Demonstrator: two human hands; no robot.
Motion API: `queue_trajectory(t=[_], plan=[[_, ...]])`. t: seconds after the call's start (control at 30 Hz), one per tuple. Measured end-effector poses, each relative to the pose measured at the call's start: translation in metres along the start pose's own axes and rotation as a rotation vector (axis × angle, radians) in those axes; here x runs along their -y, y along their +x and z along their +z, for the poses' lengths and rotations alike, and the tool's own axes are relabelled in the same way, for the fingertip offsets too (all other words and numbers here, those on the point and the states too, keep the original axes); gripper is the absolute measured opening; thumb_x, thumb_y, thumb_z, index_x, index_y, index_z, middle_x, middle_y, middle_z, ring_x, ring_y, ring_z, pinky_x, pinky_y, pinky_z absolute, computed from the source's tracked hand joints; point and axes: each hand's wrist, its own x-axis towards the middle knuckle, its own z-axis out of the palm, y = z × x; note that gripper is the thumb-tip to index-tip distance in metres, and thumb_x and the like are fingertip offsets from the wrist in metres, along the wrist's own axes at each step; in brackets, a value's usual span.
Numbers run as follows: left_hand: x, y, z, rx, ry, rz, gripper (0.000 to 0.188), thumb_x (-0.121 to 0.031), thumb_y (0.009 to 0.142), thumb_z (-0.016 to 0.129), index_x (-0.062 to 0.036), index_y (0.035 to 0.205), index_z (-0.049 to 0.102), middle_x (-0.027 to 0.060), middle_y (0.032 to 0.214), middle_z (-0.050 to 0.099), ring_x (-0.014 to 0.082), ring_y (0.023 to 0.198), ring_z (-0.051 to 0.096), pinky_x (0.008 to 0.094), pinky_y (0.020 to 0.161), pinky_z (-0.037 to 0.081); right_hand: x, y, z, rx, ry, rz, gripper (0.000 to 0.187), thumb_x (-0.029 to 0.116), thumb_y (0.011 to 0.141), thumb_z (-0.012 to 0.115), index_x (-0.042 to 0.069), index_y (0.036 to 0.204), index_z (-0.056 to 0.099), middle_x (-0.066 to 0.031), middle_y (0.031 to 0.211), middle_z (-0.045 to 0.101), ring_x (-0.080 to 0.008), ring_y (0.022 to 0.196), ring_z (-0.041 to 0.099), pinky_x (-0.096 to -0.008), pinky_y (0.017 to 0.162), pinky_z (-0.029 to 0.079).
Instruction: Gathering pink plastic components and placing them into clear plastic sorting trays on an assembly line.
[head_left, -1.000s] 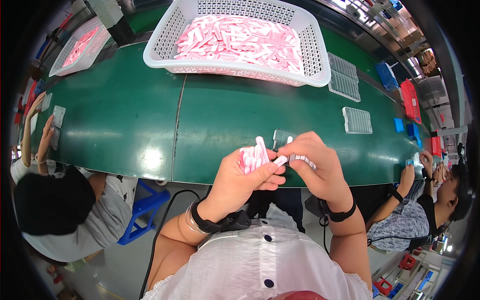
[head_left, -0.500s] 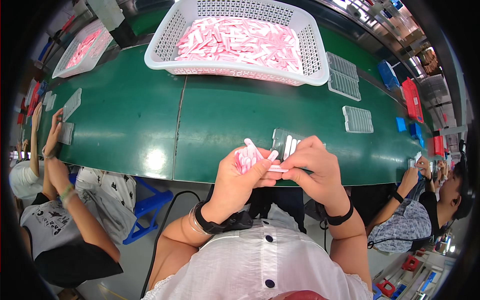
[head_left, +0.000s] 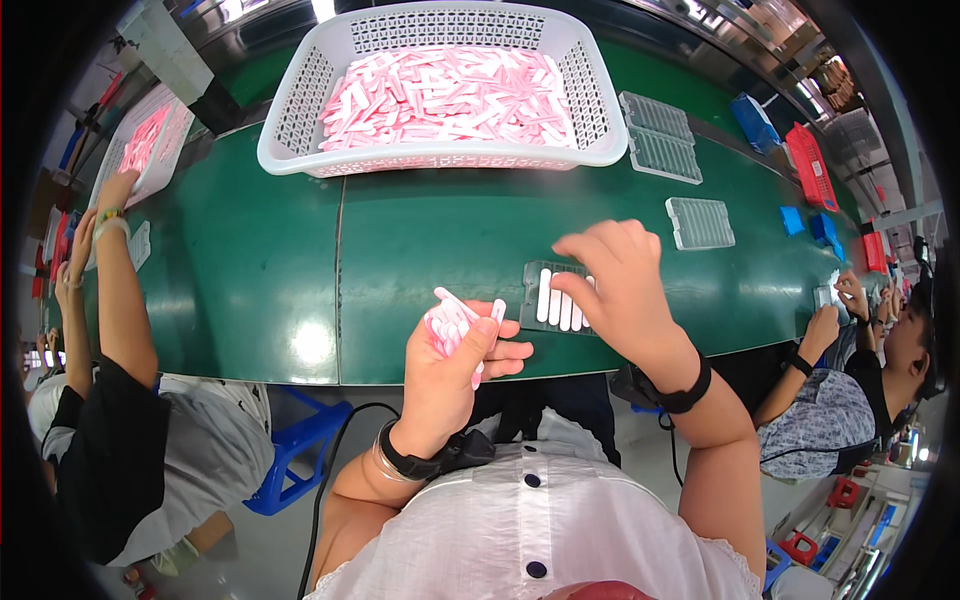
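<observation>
A loose bunch of small flat pink-and-white sticks (head_left: 447, 325) lies in my left hand (head_left: 438, 385). The fingers wrap round it, and one stick stands up apart near the fingertips. Just right of that hand, close to the table's near edge, sits a clear ribbed plastic tray (head_left: 530, 312). Several white sticks (head_left: 554, 300) lie side by side in it. My right hand (head_left: 625, 285) is over the tray's right part, thumb and fingers apart, with nothing seen between them. It hides part of the tray and its sticks.
A white perforated basket (head_left: 440, 158) full of pink-and-white sticks stands on the green table (head_left: 250, 250). Clear trays (head_left: 700, 222) lie to the right. Co-workers sit at both sides; the left one's hand (head_left: 118, 190) is at another basket (head_left: 165, 165).
My right hand has left the sticks by my left hand and moved up and right over the tray. My left hand has shifted left. The left co-worker's arm has reached toward the basket.
</observation>
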Motion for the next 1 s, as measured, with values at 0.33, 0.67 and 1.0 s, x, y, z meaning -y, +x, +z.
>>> queue_trajectory(t=[0.33, 0.67, 1.0], plan=[[0.0, 0.0, 0.0, 0.042, 0.024, -0.018, 0.021, -0.01, 0.093, 0.055, 0.0037, 0.108, 0.051, 0.0182, 0.094, 0.063, 0.0269, 0.079, 0.069, 0.0327, 0.064, 0.059, -0.004, -0.053, -0.01, -0.021, -0.164, -0.067, 0.03, 0.031, 0.067, 0.074, 0.016, 0.093, 0.07, 0.0029, 0.091, 0.055, -0.0209, 0.084, 0.047, -0.0378, 0.079, 0.031], [0.002, -0.003, -0.001, 0.04, 0.017, 0.008, 0.022, -0.011, 0.092, 0.056, 0.004, 0.107, 0.052, 0.0182, 0.094, 0.064, 0.0271, 0.078, 0.069, 0.0329, 0.064, 0.059, 0.002, -0.052, -0.009, 0.01, -0.234, -0.022, 0.042, 0.049, 0.069, 0.066, 0.022, 0.1, 0.069, 0.0021, 0.102, 0.053, -0.0224, 0.091, 0.043, -0.0397, 0.081, 0.029], [0.004, -0.004, -0.004, 0.053, 0.005, 0.033, 0.023, -0.012, 0.093, 0.056, 0.0048, 0.107, 0.051, 0.0178, 0.093, 0.064, 0.0266, 0.076, 0.069, 0.0331, 0.064, 0.059, -0.014, -0.045, -0.022, 0.165, -0.019, 0.127, 0.08, 0.057, 0.062, 0.071, 0.016, 0.128, 0.053, -0.0065, 0.116, 0.048, -0.0279, 0.105, 0.042, -0.0434, 0.092, 0.028]])
